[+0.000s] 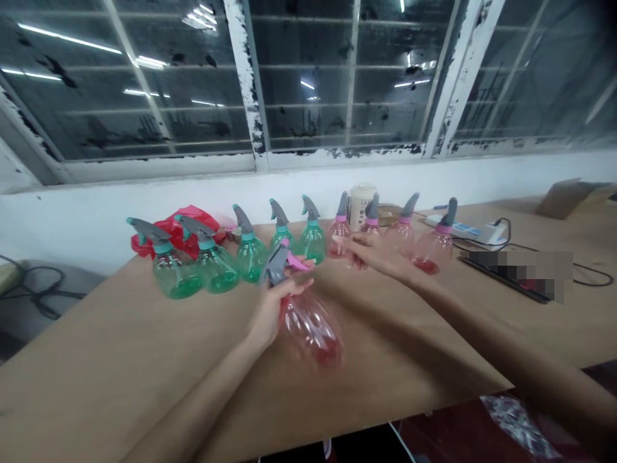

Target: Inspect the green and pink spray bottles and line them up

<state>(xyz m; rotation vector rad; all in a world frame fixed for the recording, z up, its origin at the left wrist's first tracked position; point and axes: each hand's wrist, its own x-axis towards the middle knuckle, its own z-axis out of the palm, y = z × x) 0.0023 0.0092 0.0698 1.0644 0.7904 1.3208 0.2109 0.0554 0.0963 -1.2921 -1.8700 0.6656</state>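
Observation:
My left hand is closed round the neck of a pink spray bottle with a grey head and pink trigger, held tilted over the table. My right hand reaches forward with fingers stretched out, close to the pink spray bottles in the row at the back; it holds nothing. Several green spray bottles with grey-teal heads stand in the row's left half, several pink ones in its right half.
The brown table runs under a dirty window. A red plastic bag lies behind the green bottles. A white cup stands behind the pink ones. A power strip with cables lies at the right, cardboard beyond.

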